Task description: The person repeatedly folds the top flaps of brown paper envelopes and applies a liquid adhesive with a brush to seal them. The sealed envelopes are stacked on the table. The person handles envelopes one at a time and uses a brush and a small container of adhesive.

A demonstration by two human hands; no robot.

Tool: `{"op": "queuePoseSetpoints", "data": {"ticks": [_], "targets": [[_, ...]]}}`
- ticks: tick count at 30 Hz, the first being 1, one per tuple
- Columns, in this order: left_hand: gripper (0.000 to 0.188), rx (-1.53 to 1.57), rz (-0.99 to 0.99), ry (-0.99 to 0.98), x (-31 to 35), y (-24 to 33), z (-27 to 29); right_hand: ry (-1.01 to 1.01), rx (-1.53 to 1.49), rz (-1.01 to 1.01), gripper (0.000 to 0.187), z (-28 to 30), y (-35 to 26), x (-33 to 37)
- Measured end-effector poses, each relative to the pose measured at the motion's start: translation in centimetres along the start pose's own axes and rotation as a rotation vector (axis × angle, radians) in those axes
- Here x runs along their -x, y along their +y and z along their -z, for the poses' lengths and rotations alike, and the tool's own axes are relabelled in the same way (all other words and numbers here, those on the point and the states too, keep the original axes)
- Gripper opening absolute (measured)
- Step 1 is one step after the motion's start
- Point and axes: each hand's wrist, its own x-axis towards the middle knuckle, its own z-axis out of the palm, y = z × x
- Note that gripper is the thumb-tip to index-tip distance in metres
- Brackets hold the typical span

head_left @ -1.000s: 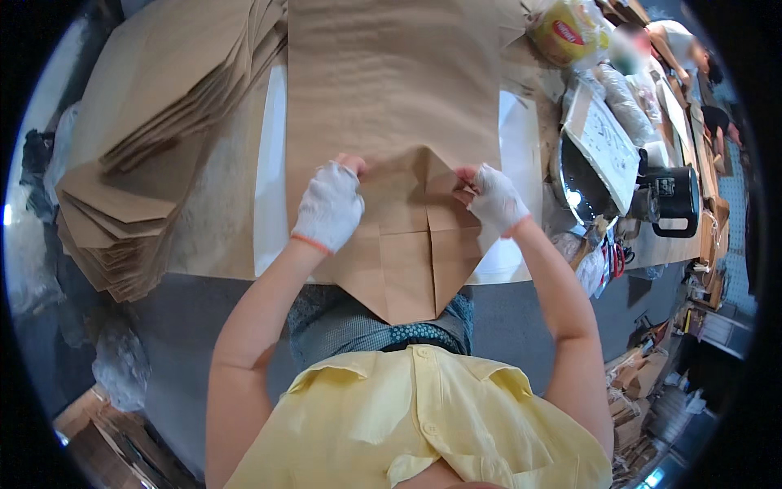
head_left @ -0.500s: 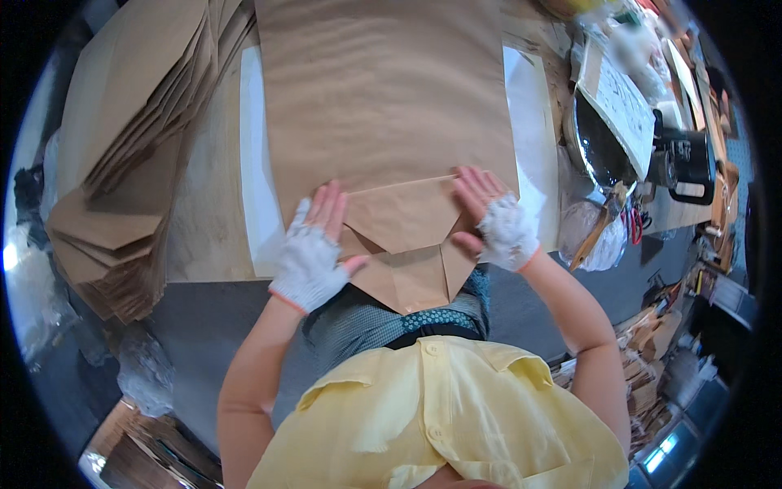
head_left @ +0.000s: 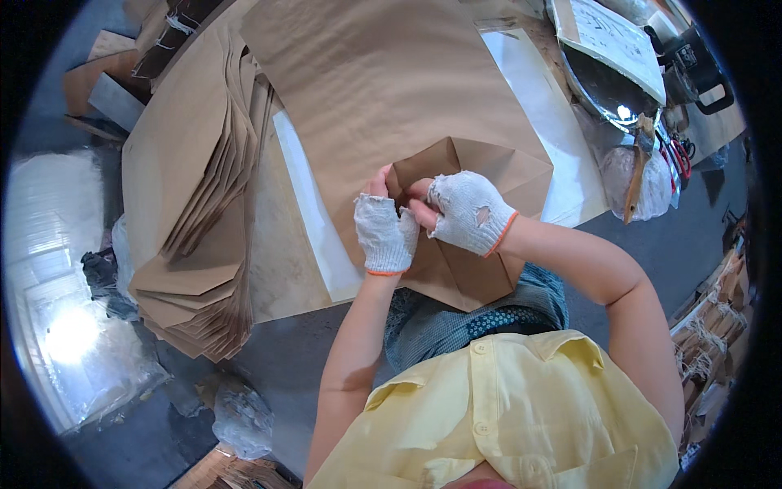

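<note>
A large brown paper bag (head_left: 383,90) lies flat on the table, its near end opened into a folded bottom with flaps standing up. At that end's left corner, my left hand (head_left: 384,232), in a white fingerless knit glove with an orange cuff, is closed on the paper edge. My right hand (head_left: 472,212), in a matching glove with a hole on its back, reaches across to the same corner. Its bent fingers grip the inner fold close to my left hand, and the exact fingertip contact is partly hidden.
Folded brown paper bags (head_left: 183,155) are stacked at the left. White sheets (head_left: 314,208) show under the bag. To the right are a metal bowl (head_left: 590,81) under a white board, a black mug (head_left: 696,69), a wooden-handled brush (head_left: 637,171) and red-handled scissors (head_left: 678,155).
Both hands have left the flattened flaps and come together at the left corner of the bag's bottom. The bottom folds now stand open. The whole view has turned somewhat.
</note>
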Motion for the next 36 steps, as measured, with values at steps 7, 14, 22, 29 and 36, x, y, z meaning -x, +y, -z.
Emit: {"op": "queuePoseSetpoints", "data": {"ticks": [7, 14, 22, 29, 36], "targets": [[0.062, 0.397, 0.11, -0.188, -0.7, -1.5, 2.3, -0.137, 0.269, -0.084, 0.025, 0.3, 3.3, 1.9], [0.061, -0.178, 0.049, 0.11, -1.4, 1.4, -0.6, 0.16, 0.188, 0.03, 0.022, 1.8, 0.0, 1.1], [0.057, 0.058, 0.149, -0.124, -1.9, 0.1, 1.0, -0.069, 0.128, -0.062, 0.015, 3.0, 4.1, 3.2], [0.027, 0.335, 0.183, -0.181, -3.7, -3.1, 4.2, 0.014, 0.459, 0.282, 0.035, 6.8, 2.1, -0.3], [0.021, 0.39, 0.335, -0.013, -4.9, -3.8, 0.5, -0.508, 0.212, 0.248, 0.029, 5.6, 0.6, 1.0]]}}
